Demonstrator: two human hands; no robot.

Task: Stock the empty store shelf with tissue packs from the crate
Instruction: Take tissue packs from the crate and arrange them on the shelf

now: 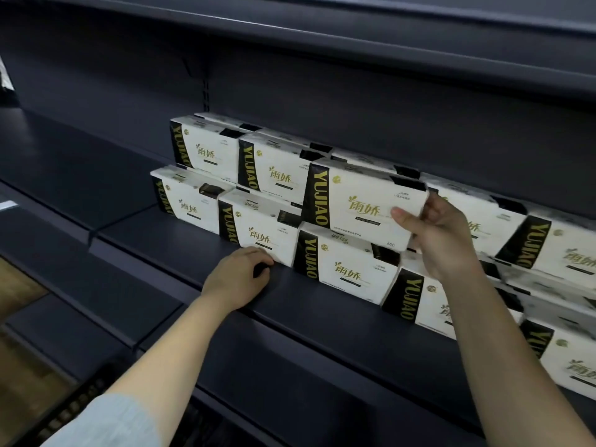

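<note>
A: Shelving [322, 304] of dark metal is seen across the whole view; what is noted at its left?

B: Bare shelf is left there, so room for more stock is judged to remain. The crate [74, 411] is only glimpsed at the lower left edge (a dark latticed rim, contents hidden).

A: And the left hand [237, 279]?

B: It is rested on the shelf surface, its fingers curled loosely, with the fingertips brought against the lower front corner of a bottom-row pack [258, 230]. Whether that corner is pinched cannot be told; a nudge to square the pack with its row is the likely purpose.

A: Further right?

B: An upper-row pack [361, 204] is gripped at its right end by the right hand [442, 233], thumb on the front face, fingers wrapped behind. It is held slightly forward of its neighbours, probably so that it can be seated flush on the pack below.

A: How are the tissue packs [419, 246] arranged?

B: Two tiers are stacked, faces outward so that labels can be read by shoppers. More packs are continued to the right edge.

A: What is printed?

B: "YUJIAO" is set in gold on a black band, with "雨娇" in gold on white. The smaller print cannot be made out.
</note>
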